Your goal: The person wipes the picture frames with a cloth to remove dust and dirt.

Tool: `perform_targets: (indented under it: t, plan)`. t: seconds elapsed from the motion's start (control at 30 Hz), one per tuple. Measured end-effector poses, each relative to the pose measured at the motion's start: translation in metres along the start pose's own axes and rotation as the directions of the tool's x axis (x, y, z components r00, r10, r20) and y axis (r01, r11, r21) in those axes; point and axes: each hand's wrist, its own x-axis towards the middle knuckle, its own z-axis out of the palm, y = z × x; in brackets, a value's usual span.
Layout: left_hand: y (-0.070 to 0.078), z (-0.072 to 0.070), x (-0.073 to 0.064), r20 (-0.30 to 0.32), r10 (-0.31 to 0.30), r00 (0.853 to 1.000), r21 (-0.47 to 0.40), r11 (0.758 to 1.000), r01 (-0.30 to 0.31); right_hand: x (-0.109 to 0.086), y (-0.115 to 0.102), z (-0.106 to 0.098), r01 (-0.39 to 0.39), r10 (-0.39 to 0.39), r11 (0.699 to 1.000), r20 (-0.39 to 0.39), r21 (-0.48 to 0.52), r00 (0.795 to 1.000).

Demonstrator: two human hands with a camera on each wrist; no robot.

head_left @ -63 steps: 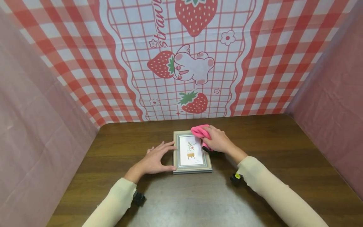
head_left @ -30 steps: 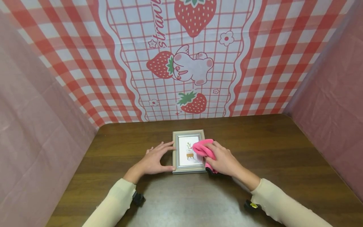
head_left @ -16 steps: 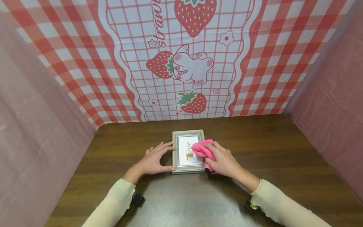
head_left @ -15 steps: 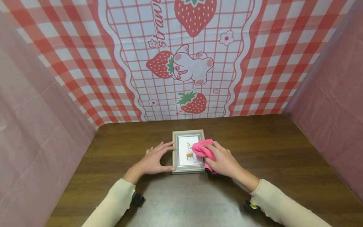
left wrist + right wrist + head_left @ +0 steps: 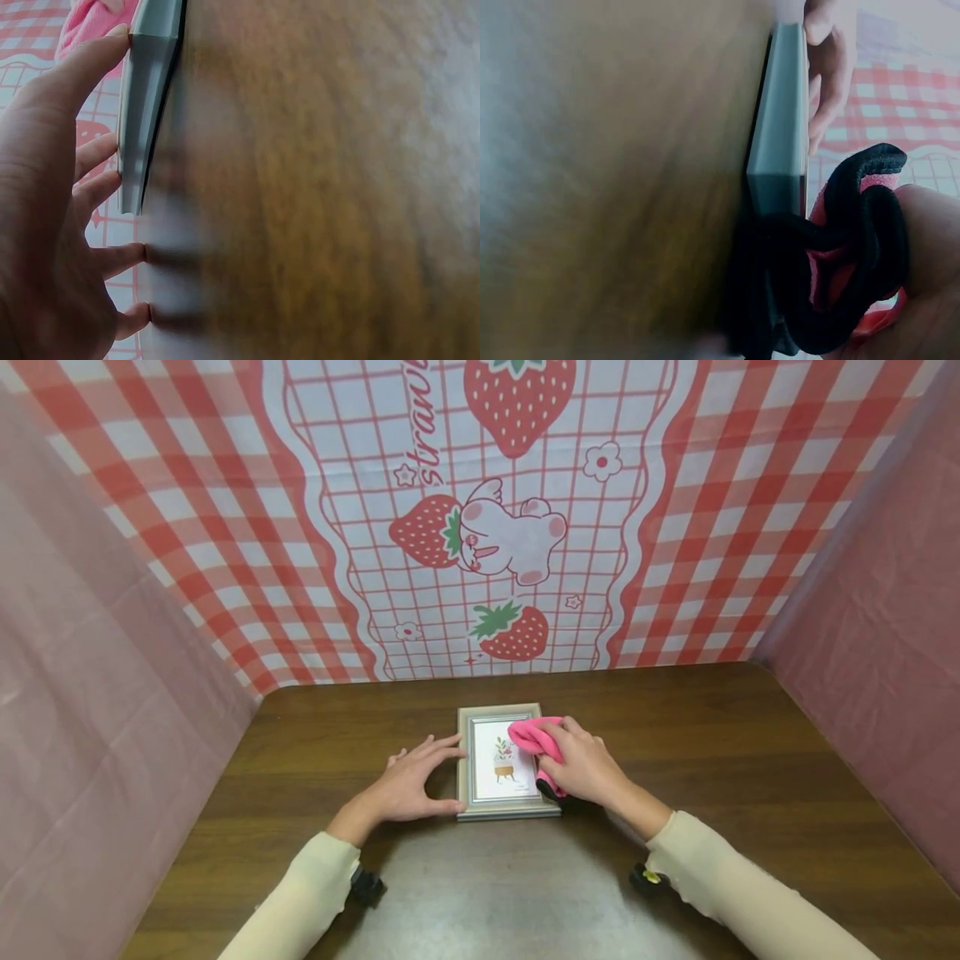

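Frame (image 5: 506,811) flat on brown table (image 5: 510,877), plant print (image 5: 504,765) face up. Left hand (image 5: 408,787) at its 9 o'clock: fingers spread apart, thumb touching the rim near 7–8, two fingertips near 9–10. Right hand (image 5: 591,767) at 3, clamped on pink cloth (image 5: 532,737), black-edged; cloth lies over the frame's side from about 1 to 4. Beyond the table at 12, strawberry-printed sheet (image 5: 517,527).

Both sleeves (image 5: 300,889) are pale cream, the wrist cameras (image 5: 367,887) black, one yellow-marked.
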Motion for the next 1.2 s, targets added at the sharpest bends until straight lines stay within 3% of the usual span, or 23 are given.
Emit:
perform_targets:
  t: [0.13,0.3,0.43,0.8,1.2]
  plan:
    - [0.0,0.0,0.0,0.0,-0.001,1.0,-0.002,1.0,0.001,0.017,0.021,0.013,0.009,-0.009,1.0,-0.007,-0.007,1.0]
    - [-0.001,0.0,0.0,-0.001,-0.004,1.0,0.0,1.0,0.004,0.048,0.069,0.046,0.012,-0.013,0.998,-0.02,-0.069,1.0]
    - [-0.001,0.0,0.0,0.004,-0.006,1.0,0.0,1.0,0.006,0.069,0.084,0.052,0.0,-0.001,0.995,-0.005,-0.097,1.0]
    - [-0.001,0.0,0.001,0.016,-0.013,1.0,-0.003,1.0,0.014,0.1,0.09,0.047,-0.043,0.049,0.994,0.061,-0.104,0.997]
    - [0.001,-0.001,0.0,0.018,-0.022,1.0,-0.003,1.0,0.022,0.095,0.082,0.044,-0.075,0.083,0.992,0.074,-0.099,0.994]
